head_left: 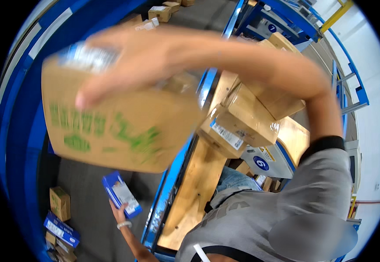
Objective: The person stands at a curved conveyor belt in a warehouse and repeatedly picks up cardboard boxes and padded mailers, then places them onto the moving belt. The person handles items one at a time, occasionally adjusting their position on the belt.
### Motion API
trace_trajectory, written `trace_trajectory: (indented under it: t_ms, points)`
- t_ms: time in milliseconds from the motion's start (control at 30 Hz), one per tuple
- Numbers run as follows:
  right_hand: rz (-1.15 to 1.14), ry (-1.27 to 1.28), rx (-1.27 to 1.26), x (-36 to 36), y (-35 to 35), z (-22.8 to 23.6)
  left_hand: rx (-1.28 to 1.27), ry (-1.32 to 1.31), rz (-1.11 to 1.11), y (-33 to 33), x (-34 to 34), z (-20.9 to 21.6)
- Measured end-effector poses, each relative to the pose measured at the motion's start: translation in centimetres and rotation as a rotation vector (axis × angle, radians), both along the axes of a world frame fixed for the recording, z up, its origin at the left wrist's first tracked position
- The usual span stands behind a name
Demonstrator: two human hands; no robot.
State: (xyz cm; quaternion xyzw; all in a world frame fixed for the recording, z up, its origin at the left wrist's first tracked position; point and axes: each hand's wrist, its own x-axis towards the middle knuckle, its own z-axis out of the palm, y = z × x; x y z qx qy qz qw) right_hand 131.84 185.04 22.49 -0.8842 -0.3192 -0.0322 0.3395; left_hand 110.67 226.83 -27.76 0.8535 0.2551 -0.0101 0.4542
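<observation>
A large brown cardboard box [155,118] with green print fills the left centre, blurred by motion and tilted. My right hand [124,61] grips its upper part, thumb on the printed face and fingers over the labelled side; the far fingertips are hard to make out. Lower down, my left hand [118,212], with a pale bracelet at the wrist, holds the near end of a blue box [122,194] with a white label. That box is over the dark conveyor belt [92,218]; I cannot tell whether it touches the belt.
Stacked cardboard boxes [253,113] stand right of the wooden ledge [194,187]. A blue metal rail [161,192] edges the belt. More parcels lie on it: a small brown box [60,204] and a blue carton [62,229] at lower left, others [159,14] far off.
</observation>
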Motion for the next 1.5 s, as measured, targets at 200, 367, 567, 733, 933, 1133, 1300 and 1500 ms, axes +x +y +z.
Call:
trace_trajectory:
  t_ms: [200, 367, 567, 733, 933, 1133, 1300, 1500]
  points:
    - [-0.023, -0.176, -0.329, -14.8, -12.7, 9.6, -0.924, -0.124, -0.169, -12.1, 2.7, 11.3]
    - [-0.376, -0.265, -0.850, -12.0, -16.3, 3.5, -1.187, -0.151, -0.134, -24.7, 0.1, 14.5]
    - [-0.237, -0.299, -0.523, -11.8, -20.8, -1.0, -1.339, -0.215, 0.029, -36.8, -5.6, 11.5]
    - [-0.099, -0.172, -0.569, -12.2, -18.7, -4.1, -1.280, -0.266, 0.203, -37.3, -10.3, 7.6]
    - [-0.108, -0.041, -0.671, -15.6, -18.5, -12.0, -1.237, -0.230, 0.112, -34.5, -10.3, 6.7]
    - [-0.304, 0.047, -0.698, -14.0, -20.0, -24.1, -1.218, -0.180, -0.042, -31.9, -9.2, 7.7]
    - [-0.382, -0.190, -0.691, -12.3, -21.3, -32.0, -1.051, -0.064, -0.257, -31.4, -7.7, 8.2]
    - [-0.397, -0.296, -0.345, -15.7, -24.0, -35.0, -1.095, -0.053, -0.305, -40.3, -6.3, 7.4]
